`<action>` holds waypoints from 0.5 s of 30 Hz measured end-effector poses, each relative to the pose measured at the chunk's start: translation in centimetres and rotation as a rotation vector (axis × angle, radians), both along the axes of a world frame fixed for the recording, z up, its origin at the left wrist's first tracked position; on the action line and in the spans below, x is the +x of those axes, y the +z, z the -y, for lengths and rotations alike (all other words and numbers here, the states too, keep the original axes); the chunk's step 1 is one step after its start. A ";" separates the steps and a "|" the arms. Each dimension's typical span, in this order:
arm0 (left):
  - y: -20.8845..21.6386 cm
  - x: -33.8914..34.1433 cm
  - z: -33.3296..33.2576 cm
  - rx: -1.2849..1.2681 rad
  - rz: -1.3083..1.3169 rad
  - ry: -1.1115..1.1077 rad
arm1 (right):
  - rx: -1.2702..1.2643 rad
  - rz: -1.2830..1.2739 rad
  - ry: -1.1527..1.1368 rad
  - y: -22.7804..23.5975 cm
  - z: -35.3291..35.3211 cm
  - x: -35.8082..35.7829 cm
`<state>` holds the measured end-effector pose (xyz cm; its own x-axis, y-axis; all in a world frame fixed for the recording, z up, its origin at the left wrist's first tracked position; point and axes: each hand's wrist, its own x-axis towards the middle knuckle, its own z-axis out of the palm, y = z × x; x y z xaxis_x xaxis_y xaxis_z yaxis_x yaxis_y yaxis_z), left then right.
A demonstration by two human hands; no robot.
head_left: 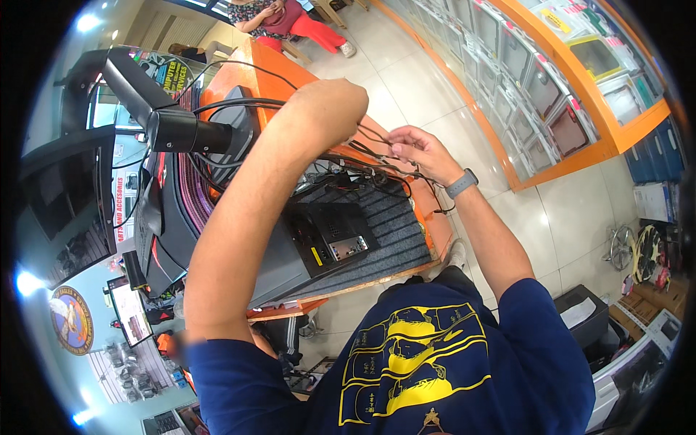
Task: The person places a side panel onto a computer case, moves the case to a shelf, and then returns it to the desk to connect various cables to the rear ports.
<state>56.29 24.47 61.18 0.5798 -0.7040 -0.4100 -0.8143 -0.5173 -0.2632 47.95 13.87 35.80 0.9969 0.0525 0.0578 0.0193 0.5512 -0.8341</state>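
Black cable [375,135] runs between my two hands over the orange counter's edge. My right hand [426,154], with a watch on the wrist, pinches it between thumb and fingers. Raised to the left of it, my left hand [333,109] is curled closed; its fingertips are turned away, and the cable comes out from beneath it. Below the hands lies a tangle of black cables [341,177], some with plugs hanging over the edge. A black computer case [330,235] stands near my left forearm, its port panel facing up toward me.
A black monitor arm [174,129] and monitor [65,206] stand at the left. Ribbed grey matting [395,217] covers part of the orange counter [225,76]. An orange-framed glass cabinet [536,94] is at the right. Someone in red trousers [319,27] sits beyond the counter.
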 end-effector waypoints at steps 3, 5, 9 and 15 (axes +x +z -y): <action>0.6 0.2 -0.5 -0.123 -0.018 -0.006 | 0.016 0.070 -0.083 2.1 -0.8 0.7; 0.9 -0.1 -0.6 -0.174 0.009 -0.007 | -0.001 0.076 -0.100 2.5 -1.3 1.6; 1.0 0.6 -1.2 -0.115 -0.017 0.023 | -0.242 0.215 -0.196 2.3 -2.7 3.1; 0.2 0.7 -1.4 0.098 0.124 -0.070 | -0.473 0.286 -0.202 3.3 -2.7 2.6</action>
<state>56.99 25.83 61.39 0.5812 -0.7047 -0.4070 -0.8056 -0.4274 -0.4103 50.56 16.56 39.07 0.9380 -0.0515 0.3428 0.3461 0.0823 -0.9346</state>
